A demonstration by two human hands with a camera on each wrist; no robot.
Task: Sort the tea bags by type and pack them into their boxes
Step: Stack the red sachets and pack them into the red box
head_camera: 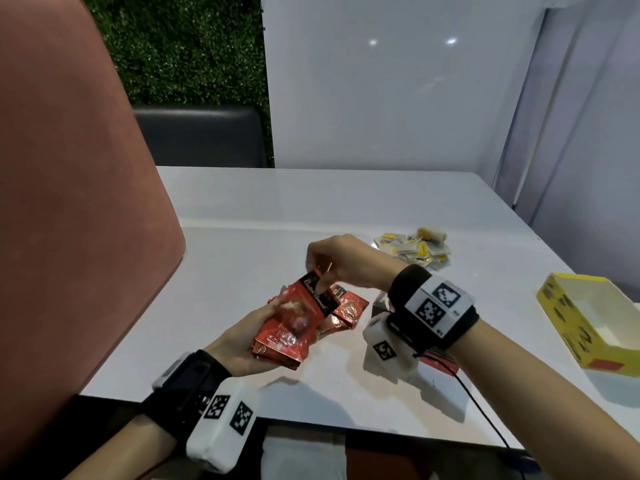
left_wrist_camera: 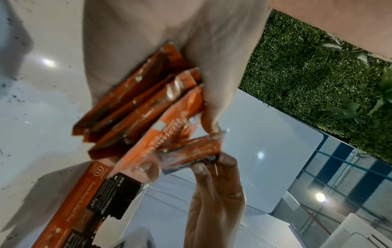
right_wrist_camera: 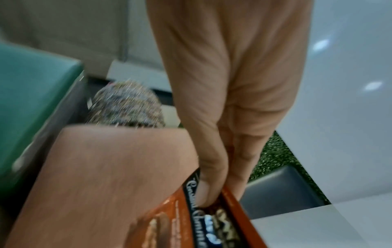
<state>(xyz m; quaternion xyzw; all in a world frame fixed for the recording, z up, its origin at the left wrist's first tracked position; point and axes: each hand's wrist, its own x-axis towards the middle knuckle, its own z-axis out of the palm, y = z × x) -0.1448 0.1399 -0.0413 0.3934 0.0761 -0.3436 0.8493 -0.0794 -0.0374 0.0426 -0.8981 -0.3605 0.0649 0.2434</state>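
My left hand (head_camera: 242,341) is palm up above the white table (head_camera: 263,216) and grips a stack of red tea bag packets (head_camera: 287,330). The left wrist view shows several of those red packets (left_wrist_camera: 137,104) fanned in my left hand (left_wrist_camera: 214,80). My right hand (head_camera: 320,270) pinches the black-banded top edge of one red packet (head_camera: 317,289) standing up from the stack; its fingertips (right_wrist_camera: 210,189) close on that packet (right_wrist_camera: 197,221). Loose red packets (head_camera: 349,311) lie just beyond. A red box (left_wrist_camera: 84,201) lies under my right wrist, mostly hidden in the head view.
A heap of yellow-tagged tea bags (head_camera: 415,249) lies at the back right of the table. An open yellow box (head_camera: 588,323) stands at the right edge. A pink chair back (head_camera: 76,202) rises close on the left; a white panel stands behind the table.
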